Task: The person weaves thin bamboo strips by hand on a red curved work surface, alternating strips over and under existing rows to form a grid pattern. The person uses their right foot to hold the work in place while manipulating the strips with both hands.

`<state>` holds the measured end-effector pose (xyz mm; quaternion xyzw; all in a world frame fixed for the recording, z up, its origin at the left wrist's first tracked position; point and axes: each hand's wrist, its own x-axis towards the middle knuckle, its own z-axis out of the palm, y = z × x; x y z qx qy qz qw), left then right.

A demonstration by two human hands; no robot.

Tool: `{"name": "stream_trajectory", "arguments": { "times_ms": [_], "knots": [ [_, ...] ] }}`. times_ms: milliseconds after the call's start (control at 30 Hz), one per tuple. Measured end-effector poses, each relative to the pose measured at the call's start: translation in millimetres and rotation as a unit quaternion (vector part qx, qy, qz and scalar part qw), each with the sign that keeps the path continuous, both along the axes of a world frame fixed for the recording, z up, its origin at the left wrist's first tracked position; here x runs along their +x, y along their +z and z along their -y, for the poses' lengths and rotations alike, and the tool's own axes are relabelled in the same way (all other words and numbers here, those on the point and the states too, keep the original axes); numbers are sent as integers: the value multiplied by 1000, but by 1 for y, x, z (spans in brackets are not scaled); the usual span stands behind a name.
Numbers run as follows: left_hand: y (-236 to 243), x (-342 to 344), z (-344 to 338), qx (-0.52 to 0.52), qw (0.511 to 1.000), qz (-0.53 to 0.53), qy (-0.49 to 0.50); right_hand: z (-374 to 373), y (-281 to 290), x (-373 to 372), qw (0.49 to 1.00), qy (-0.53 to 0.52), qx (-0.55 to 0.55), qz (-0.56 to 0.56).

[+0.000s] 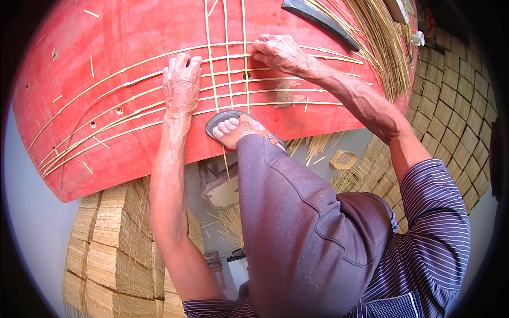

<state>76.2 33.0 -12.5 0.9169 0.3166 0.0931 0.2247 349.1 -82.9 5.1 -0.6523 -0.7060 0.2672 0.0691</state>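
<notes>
Thin pale bamboo strips [132, 82] lie crosswise in an open grid on a red board [69, 69]. Several run left to right in bowed lines, and three upright strips [227, 32] cross them. My left hand [182, 85] rests left of the crossing, fingers curled down over one of the long strips. To the right of the crossing, my right hand [278, 53] is closed, with thumb and fingers pinched at the long strips. The fingertips partly hide what they grip. My sandalled foot [233, 127] presses on the board at the lower ends of the upright strips.
A thick bundle of loose strips [384, 47] lies at the upper right beside a dark curved tool [323, 24]. Stacks of woven bamboo pieces stand at the lower left [114, 249] and right [445, 116]. Scraps and a small hexagonal woven piece [343, 159] lie below the board.
</notes>
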Motion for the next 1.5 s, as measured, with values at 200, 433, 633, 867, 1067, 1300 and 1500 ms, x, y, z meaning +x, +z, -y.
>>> {"name": "stream_trajectory", "arguments": {
  "times_ms": [200,433,633,867,1067,1300,1500],
  "knots": [
    [-1,0,1,11,1000,22,13,0,1,-1,1000,-5,-4,9],
    [13,0,9,-22,1000,17,-15,6,12,-12,999,37,-28,-4],
    [1,-2,-3,-104,993,58,-17,2,5,-12,997,41,-60,-23],
    [-1,-1,-7,-112,991,64,-21,1,2,-8,997,47,-54,-43],
    [-3,-6,-11,-122,989,69,-37,0,4,-11,996,44,-60,-48],
    [1,-4,-11,-135,989,54,-33,-1,3,-7,995,44,-71,-63],
    [1,-4,-10,-129,990,54,-32,-2,4,-8,994,36,-79,-72]
  ]
}}
